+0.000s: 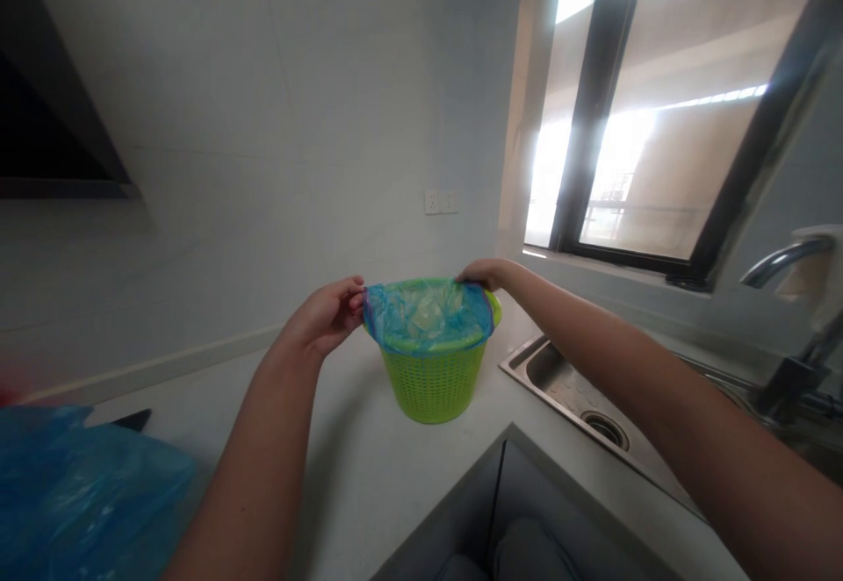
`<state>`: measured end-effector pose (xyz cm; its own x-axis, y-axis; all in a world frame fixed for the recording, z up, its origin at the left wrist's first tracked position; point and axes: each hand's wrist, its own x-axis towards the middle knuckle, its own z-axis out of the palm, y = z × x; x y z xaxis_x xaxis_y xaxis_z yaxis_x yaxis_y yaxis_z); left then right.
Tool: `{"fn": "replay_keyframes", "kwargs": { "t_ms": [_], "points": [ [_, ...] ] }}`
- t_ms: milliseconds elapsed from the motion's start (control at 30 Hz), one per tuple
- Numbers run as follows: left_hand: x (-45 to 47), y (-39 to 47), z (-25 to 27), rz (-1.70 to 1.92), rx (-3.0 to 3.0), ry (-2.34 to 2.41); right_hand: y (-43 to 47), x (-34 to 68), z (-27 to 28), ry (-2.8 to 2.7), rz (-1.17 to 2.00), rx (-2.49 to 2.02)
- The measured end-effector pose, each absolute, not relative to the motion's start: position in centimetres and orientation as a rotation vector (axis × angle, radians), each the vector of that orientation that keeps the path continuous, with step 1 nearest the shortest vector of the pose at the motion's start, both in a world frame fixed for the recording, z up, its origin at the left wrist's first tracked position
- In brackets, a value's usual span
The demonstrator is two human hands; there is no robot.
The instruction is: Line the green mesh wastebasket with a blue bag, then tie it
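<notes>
A green plastic basket (435,383) with a perforated wall stands upright on the counter in the middle of the head view. A thin blue plastic bag (421,322) lines it, its edge folded out over the front rim. My left hand (329,313) is at the left side of the rim, thumb and fingers pinching the bag's edge. At the back right of the rim, my right hand (484,272) has its fingers closed over the bag and rim; some of its fingertips are hidden.
Right of the basket, a steel sink (536,370) is set into the counter (356,476), with a faucet (790,261) beyond. Another blue plastic bag (85,493) lies at the lower left, near a dark pointed object (135,420). A wall socket (441,203) and a window (652,125) are behind.
</notes>
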<state>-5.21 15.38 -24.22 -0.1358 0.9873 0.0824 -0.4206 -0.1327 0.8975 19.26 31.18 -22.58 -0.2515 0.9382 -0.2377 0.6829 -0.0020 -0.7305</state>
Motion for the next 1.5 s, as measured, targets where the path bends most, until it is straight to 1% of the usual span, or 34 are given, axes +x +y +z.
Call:
{"fn": "replay_keyframes", "kwargs": {
  "t_ms": [200,300,600,733,867,967,1067,1133,1233,1300,1400,1433,1500],
  "points": [
    [-5.3,14.8,-23.2,1.488,0.654,0.736,31.2,18.0,-23.7,-2.054,0.506,-1.620],
    [-5.2,15.0,-23.2,1.475,0.621,0.760,31.0,17.9,-24.0,-2.085,0.335,-1.607],
    [-5.0,13.9,-23.2,1.380,0.884,1.007,30.0,18.4,-23.8,-2.130,0.270,-1.692],
    [-5.5,13.1,-23.2,1.266,1.193,1.069,29.7,18.7,-24.3,-2.094,0.167,-1.615],
    [-6.1,12.0,-23.2,1.130,1.491,1.318,29.5,18.4,-24.7,-2.036,0.130,-1.465],
    [-6.1,11.2,-23.0,1.048,1.600,1.447,29.3,18.0,-24.4,-1.951,0.201,-1.352],
    [-5.8,11.0,-22.8,1.017,1.616,1.466,28.9,17.6,-23.8,-1.832,0.373,-1.267],
    [-5.6,11.1,-22.6,1.102,1.567,1.470,28.5,17.3,-23.2,-1.758,0.533,-1.203],
    [-5.5,11.0,-22.0,1.353,1.443,1.447,27.3,17.4,-22.5,-1.690,0.727,-1.067],
    [-5.6,10.7,-21.5,1.467,1.380,1.400,26.4,17.7,-22.2,-1.605,0.940,-0.895],
    [-5.7,10.4,-21.1,1.512,1.331,1.323,25.3,18.3,-22.1,-1.360,1.354,-0.633],
    [-5.7,10.4,-21.1,1.512,1.319,1.313,25.1,18.4,-22.2,-1.292,1.440,-0.593],
    [-5.7,10.6,-21.4,1.492,1.297,1.309,24.9,18.5,-22.4,-1.247,1.488,-0.588]
  ]
}}
